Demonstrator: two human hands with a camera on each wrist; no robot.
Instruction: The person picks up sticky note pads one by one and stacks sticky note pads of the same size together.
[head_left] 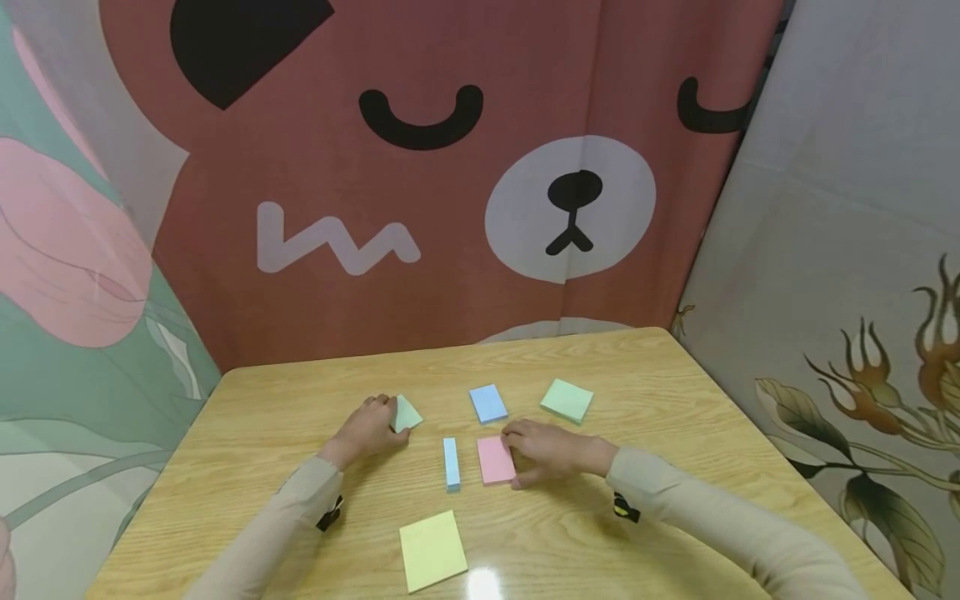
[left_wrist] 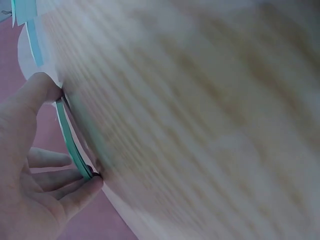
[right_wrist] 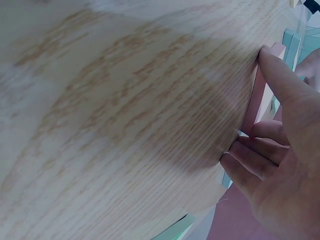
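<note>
My left hand (head_left: 390,412) pinches a light green sticky pad (head_left: 408,412) left of the table's centre. In the left wrist view its thumb (left_wrist: 37,92) and fingertips (left_wrist: 82,187) hold the green pad's edge (left_wrist: 72,150). My right hand (head_left: 512,457) grips a pink sticky pad (head_left: 494,460) lying flat on the table. In the right wrist view the thumb (right_wrist: 280,80) and fingers (right_wrist: 250,160) clasp the pink pad (right_wrist: 256,107) at opposite edges.
A wooden table (head_left: 675,433) carries a blue pad (head_left: 488,402), a green pad (head_left: 567,400), a narrow blue pad (head_left: 451,463) and a yellow pad (head_left: 432,550) near the front. Printed cloth backdrops (head_left: 420,208) enclose the back and both sides.
</note>
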